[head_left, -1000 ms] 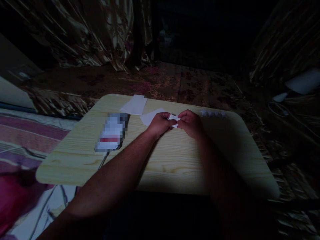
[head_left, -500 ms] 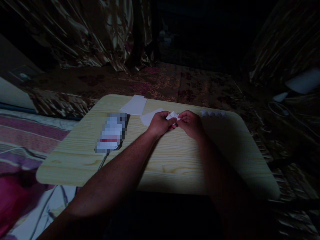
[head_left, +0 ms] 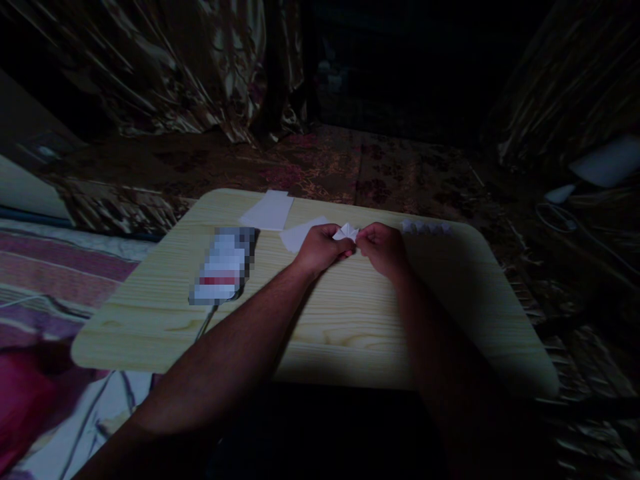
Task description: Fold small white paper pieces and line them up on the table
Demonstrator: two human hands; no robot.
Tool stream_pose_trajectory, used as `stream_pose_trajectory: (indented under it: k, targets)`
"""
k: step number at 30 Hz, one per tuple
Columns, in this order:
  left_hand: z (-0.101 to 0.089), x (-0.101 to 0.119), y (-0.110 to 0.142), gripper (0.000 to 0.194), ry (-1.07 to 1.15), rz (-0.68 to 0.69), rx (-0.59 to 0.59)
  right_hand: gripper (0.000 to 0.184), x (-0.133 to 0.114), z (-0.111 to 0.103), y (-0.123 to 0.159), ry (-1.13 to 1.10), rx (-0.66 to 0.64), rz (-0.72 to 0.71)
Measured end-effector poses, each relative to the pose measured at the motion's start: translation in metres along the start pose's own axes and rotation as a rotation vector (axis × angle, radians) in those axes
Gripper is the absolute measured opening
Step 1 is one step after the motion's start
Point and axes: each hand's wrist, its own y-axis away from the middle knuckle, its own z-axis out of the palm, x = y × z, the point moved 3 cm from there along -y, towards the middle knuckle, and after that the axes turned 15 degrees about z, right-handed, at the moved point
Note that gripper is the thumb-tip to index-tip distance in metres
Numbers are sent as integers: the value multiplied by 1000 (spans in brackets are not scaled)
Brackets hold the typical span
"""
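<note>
You sit at a low, pale wooden table (head_left: pixel 350 320) in a dim room, with both forearms reaching forward over it. Your two hands meet near the far middle of the tabletop, and between them is a small folded white paper piece (head_left: pixel 347 233). Your left hand (head_left: pixel 320 248) comes in from the left and your right hand (head_left: pixel 383 248) from the right, so the paper lies directly between the fingertips of both, neither hand clearly nearer than the other. Each hand is curled, with its fingers and thumb closed in a pinch on its own side of the paper. The paper pokes up slightly above the knuckles, showing a pointed tip; its lower part is hidden by your fingers, so its full shape and long axis cannot be told. It appears to be held just over the table surface rather than lying flat.

Just behind your left hand, touching or nearly touching it in this view, lies a flat sheet of white paper (head_left: pixel 299 235). Farther back and to the left is a second white sheet (head_left: pixel 267 211), near the table's far edge. To the left of your left forearm is a blurred-out rectangular object (head_left: pixel 223 267), well apart from the hands. To the right of your right hand, near the far edge, sits a short row of small folded white pieces (head_left: pixel 426 227). Nothing stands between your hands and the paper they hold.
</note>
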Motion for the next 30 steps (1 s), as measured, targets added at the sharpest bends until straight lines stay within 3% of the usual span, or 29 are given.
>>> stream_pose_trajectory:
  k: [10, 17, 30]
  targets:
    - [2, -3, 0, 18, 66, -42, 32, 8, -9, 1, 8, 90, 147, -101]
    - [3, 0, -1, 18, 190, -63, 52, 8, -9, 3, 11, 130, 150, -201]
    - [4, 5, 1, 16, 226, -73, 78, 11, -16, 0, 17, 198, 178, -353]
